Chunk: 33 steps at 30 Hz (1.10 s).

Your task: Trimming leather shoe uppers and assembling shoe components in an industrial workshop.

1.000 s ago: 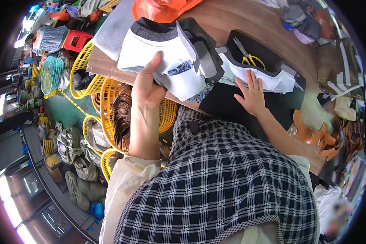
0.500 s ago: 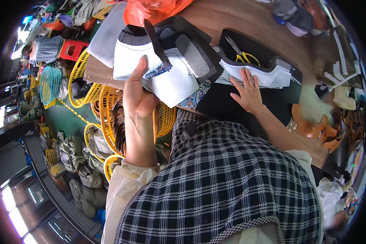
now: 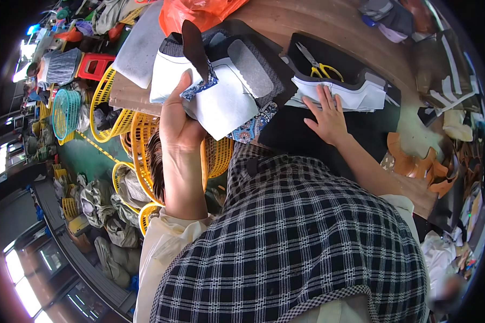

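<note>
My left hand (image 3: pixel 182 126) is closed round the edge of some white-backed fabric pieces (image 3: pixel 170 78), the thumb on top and the other fingers hidden underneath. A dark strip (image 3: pixel 194 46) stands up from them, beside a bit of blue paisley cloth. Under and beside these lie another white panel (image 3: pixel 221 107), a grey patch (image 3: pixel 250 67) and more paisley cloth (image 3: pixel 253 126). My right hand (image 3: pixel 328 118) rests flat, fingers spread, on a stack of white-backed pieces with dark edges (image 3: pixel 355 94). Just beyond it, scissors with yellow handles (image 3: pixel 326 70) lie on black material.
An orange plastic bag (image 3: pixel 199 13) sits at the table's far side, beside a grey sheet (image 3: pixel 140 48). Yellow baskets (image 3: pixel 145 145) stand on the floor at left, near a red stool (image 3: pixel 96 67). Brown cut pieces (image 3: pixel 415 161) lie at right.
The held pieces have moved slightly and the dark strip leans a little further left. More of the paisley cloth shows below. My right hand stays on its stack.
</note>
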Each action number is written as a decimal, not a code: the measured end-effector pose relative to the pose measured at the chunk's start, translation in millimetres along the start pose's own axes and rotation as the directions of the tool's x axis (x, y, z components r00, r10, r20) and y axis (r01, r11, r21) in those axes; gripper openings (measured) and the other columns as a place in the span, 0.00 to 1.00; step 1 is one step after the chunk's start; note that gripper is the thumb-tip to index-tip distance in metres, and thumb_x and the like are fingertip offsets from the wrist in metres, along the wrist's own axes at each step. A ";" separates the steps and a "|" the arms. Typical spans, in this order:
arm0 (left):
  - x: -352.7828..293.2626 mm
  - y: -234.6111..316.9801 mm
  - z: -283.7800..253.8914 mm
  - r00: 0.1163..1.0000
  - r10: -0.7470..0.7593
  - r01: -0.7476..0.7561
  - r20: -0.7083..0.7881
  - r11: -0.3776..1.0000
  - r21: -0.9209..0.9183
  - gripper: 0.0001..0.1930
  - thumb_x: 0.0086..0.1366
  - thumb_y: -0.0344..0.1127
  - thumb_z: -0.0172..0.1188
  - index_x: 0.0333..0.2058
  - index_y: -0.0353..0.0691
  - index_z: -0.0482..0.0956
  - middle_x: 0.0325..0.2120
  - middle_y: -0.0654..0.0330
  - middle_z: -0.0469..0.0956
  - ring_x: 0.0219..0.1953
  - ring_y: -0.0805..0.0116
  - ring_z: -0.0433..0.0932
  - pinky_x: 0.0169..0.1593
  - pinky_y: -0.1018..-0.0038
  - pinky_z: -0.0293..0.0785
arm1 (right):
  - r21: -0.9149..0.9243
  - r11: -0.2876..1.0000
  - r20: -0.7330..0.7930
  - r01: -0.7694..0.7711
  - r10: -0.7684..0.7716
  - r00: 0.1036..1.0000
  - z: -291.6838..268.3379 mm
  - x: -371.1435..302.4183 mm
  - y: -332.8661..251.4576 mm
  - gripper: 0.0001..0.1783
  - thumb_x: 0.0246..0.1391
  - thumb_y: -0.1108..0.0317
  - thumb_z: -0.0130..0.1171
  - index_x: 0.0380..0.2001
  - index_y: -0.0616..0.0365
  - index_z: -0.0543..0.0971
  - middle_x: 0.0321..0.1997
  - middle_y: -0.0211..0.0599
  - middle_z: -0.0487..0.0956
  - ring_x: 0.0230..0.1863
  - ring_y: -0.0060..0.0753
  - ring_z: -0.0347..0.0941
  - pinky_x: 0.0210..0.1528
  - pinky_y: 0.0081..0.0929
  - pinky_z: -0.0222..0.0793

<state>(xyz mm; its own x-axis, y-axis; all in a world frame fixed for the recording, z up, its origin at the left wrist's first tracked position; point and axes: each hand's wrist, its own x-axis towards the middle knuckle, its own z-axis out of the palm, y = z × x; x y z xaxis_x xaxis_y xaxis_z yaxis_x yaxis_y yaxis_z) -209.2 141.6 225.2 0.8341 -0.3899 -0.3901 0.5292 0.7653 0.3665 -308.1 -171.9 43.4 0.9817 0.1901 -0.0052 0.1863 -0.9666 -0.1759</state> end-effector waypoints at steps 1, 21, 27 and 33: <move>-0.3 0.0 0.9 1.000 0.021 -0.022 -0.007 1.000 -0.017 0.16 0.68 0.36 0.50 0.51 0.36 0.71 0.45 0.53 0.78 0.46 0.58 0.78 0.51 0.60 0.75 | -0.003 1.000 -0.001 0.001 -0.001 1.000 -0.3 -0.2 -0.4 0.34 0.53 0.47 0.56 0.64 0.34 0.62 0.73 0.44 0.45 0.74 0.44 0.36 0.70 0.53 0.36; -9.3 32.9 -96.5 0.671 0.472 -0.401 -0.572 0.880 0.255 0.16 0.68 0.36 0.51 0.50 0.33 0.71 0.46 0.52 0.77 0.48 0.58 0.76 0.55 0.59 0.72 | 0.021 1.000 0.027 -0.012 0.012 1.000 -7.0 9.2 -11.9 0.36 0.47 0.53 0.63 0.61 0.39 0.66 0.71 0.52 0.49 0.72 0.55 0.41 0.67 0.60 0.37; -23.0 27.7 -88.9 0.652 0.469 -0.399 -0.596 0.880 0.256 0.16 0.67 0.34 0.53 0.52 0.35 0.70 0.47 0.54 0.76 0.48 0.59 0.76 0.54 0.58 0.73 | 0.022 0.999 0.021 -0.034 0.033 0.999 -12.7 14.5 -19.6 0.36 0.45 0.57 0.64 0.60 0.42 0.68 0.70 0.53 0.49 0.72 0.56 0.42 0.67 0.60 0.38; -33.5 25.9 -76.8 0.653 0.502 -0.399 -0.566 0.864 0.306 0.16 0.68 0.36 0.52 0.51 0.35 0.70 0.46 0.54 0.77 0.46 0.59 0.77 0.53 0.59 0.73 | 0.051 0.998 0.006 -0.028 0.027 1.000 -13.7 16.1 -16.4 0.34 0.44 0.58 0.65 0.58 0.44 0.70 0.70 0.52 0.50 0.71 0.55 0.44 0.66 0.60 0.40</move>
<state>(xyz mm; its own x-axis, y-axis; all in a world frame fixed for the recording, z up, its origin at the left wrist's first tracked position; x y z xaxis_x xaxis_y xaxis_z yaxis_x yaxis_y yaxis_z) -235.4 213.8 182.8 0.7227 0.4197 -0.5492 0.1723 0.6601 0.7311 -294.9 -155.4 59.7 0.9862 0.1646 -0.0163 0.1567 -0.9615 -0.2257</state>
